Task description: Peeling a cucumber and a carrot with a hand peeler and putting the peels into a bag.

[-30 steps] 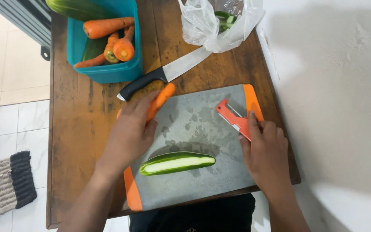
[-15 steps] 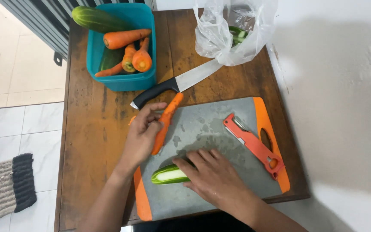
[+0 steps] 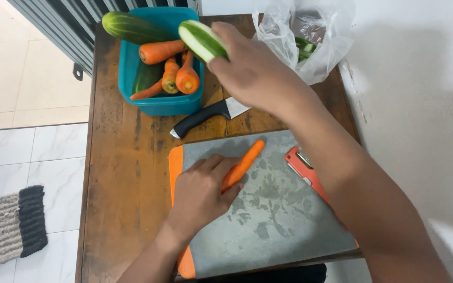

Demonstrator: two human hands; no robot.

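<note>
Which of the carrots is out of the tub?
The carrot lying on the grey cutting board under the left hand; the other carrots sit in the teal tub.

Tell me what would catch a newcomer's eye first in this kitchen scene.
Most striking is the right hand lifted over the dark wooden table, holding a peeled pale-green cucumber half above the teal plastic tub of orange carrots and dark cucumbers. Below it, the left hand grips an orange carrot on the grey cutting board with orange edges. A black-handled kitchen knife lies between tub and board.
</note>
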